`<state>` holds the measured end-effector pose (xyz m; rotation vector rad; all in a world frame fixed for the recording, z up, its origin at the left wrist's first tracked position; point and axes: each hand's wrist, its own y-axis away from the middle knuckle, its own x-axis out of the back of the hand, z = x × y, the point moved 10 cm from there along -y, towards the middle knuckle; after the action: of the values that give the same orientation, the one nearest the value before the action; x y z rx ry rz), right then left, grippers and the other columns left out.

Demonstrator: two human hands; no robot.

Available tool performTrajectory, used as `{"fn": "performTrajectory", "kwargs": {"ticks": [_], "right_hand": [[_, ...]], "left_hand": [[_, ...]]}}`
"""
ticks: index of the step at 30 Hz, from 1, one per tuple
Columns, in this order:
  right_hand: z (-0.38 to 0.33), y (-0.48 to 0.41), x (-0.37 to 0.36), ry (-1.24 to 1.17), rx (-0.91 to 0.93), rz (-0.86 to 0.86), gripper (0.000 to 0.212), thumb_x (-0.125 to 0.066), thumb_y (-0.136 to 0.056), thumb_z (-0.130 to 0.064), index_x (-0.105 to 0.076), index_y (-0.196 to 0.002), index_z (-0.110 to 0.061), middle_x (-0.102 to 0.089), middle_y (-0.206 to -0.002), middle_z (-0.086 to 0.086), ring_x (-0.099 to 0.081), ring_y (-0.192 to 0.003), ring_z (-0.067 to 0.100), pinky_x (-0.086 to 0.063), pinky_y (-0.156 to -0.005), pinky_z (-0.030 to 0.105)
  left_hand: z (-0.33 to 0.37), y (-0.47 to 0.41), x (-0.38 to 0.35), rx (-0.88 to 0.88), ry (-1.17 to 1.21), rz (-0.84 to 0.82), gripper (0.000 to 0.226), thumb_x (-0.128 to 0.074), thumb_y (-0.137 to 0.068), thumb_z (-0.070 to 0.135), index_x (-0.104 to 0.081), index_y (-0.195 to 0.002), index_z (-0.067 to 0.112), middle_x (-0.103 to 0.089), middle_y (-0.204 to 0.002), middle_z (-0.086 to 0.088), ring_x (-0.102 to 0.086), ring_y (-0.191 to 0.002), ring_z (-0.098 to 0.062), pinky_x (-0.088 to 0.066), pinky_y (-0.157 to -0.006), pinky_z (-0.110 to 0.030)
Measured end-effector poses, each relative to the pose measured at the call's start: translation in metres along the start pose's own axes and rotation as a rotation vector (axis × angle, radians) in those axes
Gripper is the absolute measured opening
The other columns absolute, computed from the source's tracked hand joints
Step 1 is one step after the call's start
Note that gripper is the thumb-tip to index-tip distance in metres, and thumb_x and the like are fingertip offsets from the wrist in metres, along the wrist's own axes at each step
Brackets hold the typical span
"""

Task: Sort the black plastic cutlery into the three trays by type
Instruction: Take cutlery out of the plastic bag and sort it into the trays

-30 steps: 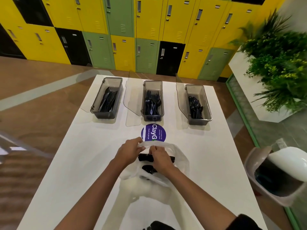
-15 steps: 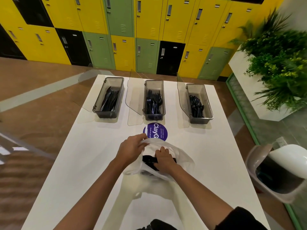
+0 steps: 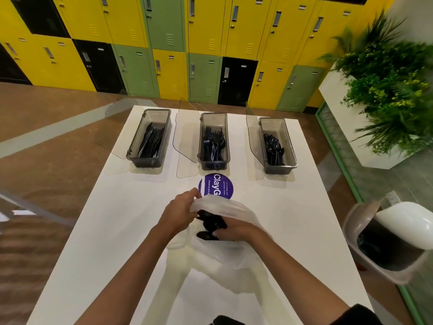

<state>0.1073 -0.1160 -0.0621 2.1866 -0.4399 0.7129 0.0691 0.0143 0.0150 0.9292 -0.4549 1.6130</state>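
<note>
A thin white plastic bag [image 3: 236,259] lies on the white table [image 3: 98,231] in front of me. My left hand [image 3: 179,211] grips the bag's upper rim and holds the mouth up. My right hand [image 3: 234,229] is inside the mouth, its fingers curled on black cutlery [image 3: 210,222] there; which type I cannot tell. Three grey trays stand in a row at the far end: the left tray [image 3: 131,156] holds knives, the middle tray [image 3: 201,141] holds forks, the right tray [image 3: 291,146] holds spoons. Each has a clear lid swung open to its left.
A round purple sticker [image 3: 221,185] lies on the table just beyond the bag. A bin with a white swing lid [image 3: 398,231] stands off the table's right edge. Yellow, green and black lockers [image 3: 210,48] line the back wall; a planter [image 3: 386,90] stands at right.
My left hand has lifted the bag's rim higher and opened the mouth wider. My right hand has pushed deeper into the bag onto the cutlery.
</note>
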Motion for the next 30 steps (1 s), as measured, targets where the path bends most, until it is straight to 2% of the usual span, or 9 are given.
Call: {"fn": "performTrajectory", "kwargs": {"ticks": [6,10,14,16,18,21,25,28,30], "right_hand": [[0.014,0.002,-0.03,0.055,-0.048,0.014,0.093,-0.079,-0.074,-0.017,-0.023,-0.148,-0.014,-0.04,-0.147,0.005,-0.035,-0.137,0.023,-0.029,-0.112,0.028],[-0.001,0.003,-0.027,-0.197,-0.004,-0.003,0.071,-0.063,-0.087,-0.007,-0.028,-0.147,-0.021,-0.047,-0.143,-0.004,-0.04,-0.134,0.013,-0.03,-0.114,0.029],[0.001,0.001,-0.022,-0.192,-0.04,0.069,0.051,-0.056,-0.094,-0.019,-0.04,-0.141,-0.028,-0.055,-0.135,-0.006,-0.048,-0.129,0.013,-0.038,-0.109,0.028],[0.008,0.003,-0.023,-0.069,-0.094,0.051,0.027,-0.057,-0.092,-0.025,-0.052,-0.116,-0.036,-0.061,-0.105,-0.016,-0.053,-0.121,0.015,-0.042,-0.089,0.021],[0.005,0.008,-0.018,-0.008,-0.066,0.05,0.016,-0.055,-0.094,-0.029,-0.046,-0.09,-0.042,-0.045,-0.081,-0.025,-0.052,-0.108,0.012,-0.034,-0.074,0.016],[-0.005,0.01,-0.012,-0.064,0.012,0.059,0.021,-0.052,-0.094,-0.036,-0.052,-0.116,-0.039,-0.055,-0.104,-0.012,-0.046,-0.102,0.009,-0.038,-0.085,0.017],[-0.012,0.016,-0.003,-0.156,0.048,-0.005,0.045,-0.054,-0.094,-0.022,-0.046,-0.138,-0.026,-0.054,-0.129,-0.004,-0.046,-0.12,0.012,-0.033,-0.101,0.021],[-0.008,0.015,-0.006,-0.194,0.044,-0.059,0.053,-0.061,-0.089,-0.013,-0.045,-0.139,-0.021,-0.053,-0.131,-0.004,-0.045,-0.12,0.01,-0.032,-0.1,0.019],[-0.005,0.016,-0.009,-0.246,0.026,-0.096,0.058,-0.066,-0.088,-0.017,-0.043,-0.141,-0.022,-0.05,-0.14,-0.004,-0.043,-0.129,0.011,-0.029,-0.106,0.02]], "left_hand": [[0.004,-0.002,-0.002,-0.015,0.069,-0.007,0.031,-0.07,-0.081,0.009,-0.054,-0.108,0.012,-0.064,-0.117,-0.01,-0.06,-0.098,-0.024,-0.048,-0.075,-0.026],[0.006,-0.004,-0.002,-0.009,0.1,-0.012,0.03,-0.07,-0.082,0.008,-0.054,-0.108,0.011,-0.061,-0.119,-0.011,-0.058,-0.104,-0.025,-0.044,-0.068,-0.016],[0.005,-0.007,-0.002,0.01,0.104,0.006,0.034,-0.071,-0.081,0.009,-0.053,-0.109,0.012,-0.059,-0.116,-0.01,-0.054,-0.093,-0.018,-0.039,-0.062,-0.011],[0.004,-0.008,-0.002,0.016,0.1,0.014,0.034,-0.071,-0.081,0.01,-0.052,-0.11,0.011,-0.06,-0.113,-0.012,-0.052,-0.086,-0.016,-0.038,-0.06,-0.011],[0.003,-0.008,-0.003,0.022,0.087,0.014,0.038,-0.072,-0.08,0.013,-0.052,-0.112,0.011,-0.059,-0.112,-0.011,-0.052,-0.086,-0.016,-0.04,-0.062,-0.016],[-0.002,-0.009,-0.008,0.066,0.031,-0.017,0.05,-0.076,-0.077,0.019,-0.048,-0.118,0.013,-0.055,-0.116,-0.009,-0.052,-0.088,-0.016,-0.044,-0.075,-0.024],[-0.006,-0.012,-0.015,0.117,0.0,-0.079,0.055,-0.076,-0.078,0.014,-0.043,-0.122,0.014,-0.053,-0.126,-0.01,-0.056,-0.102,-0.022,-0.048,-0.085,-0.03],[-0.008,-0.016,-0.016,0.118,-0.023,-0.094,0.051,-0.073,-0.08,0.007,-0.043,-0.121,0.015,-0.055,-0.129,-0.011,-0.057,-0.109,-0.026,-0.051,-0.091,-0.034],[-0.012,-0.019,-0.014,0.116,-0.059,-0.088,0.046,-0.069,-0.082,0.003,-0.044,-0.118,0.016,-0.056,-0.127,-0.011,-0.058,-0.105,-0.025,-0.052,-0.088,-0.033]]}}
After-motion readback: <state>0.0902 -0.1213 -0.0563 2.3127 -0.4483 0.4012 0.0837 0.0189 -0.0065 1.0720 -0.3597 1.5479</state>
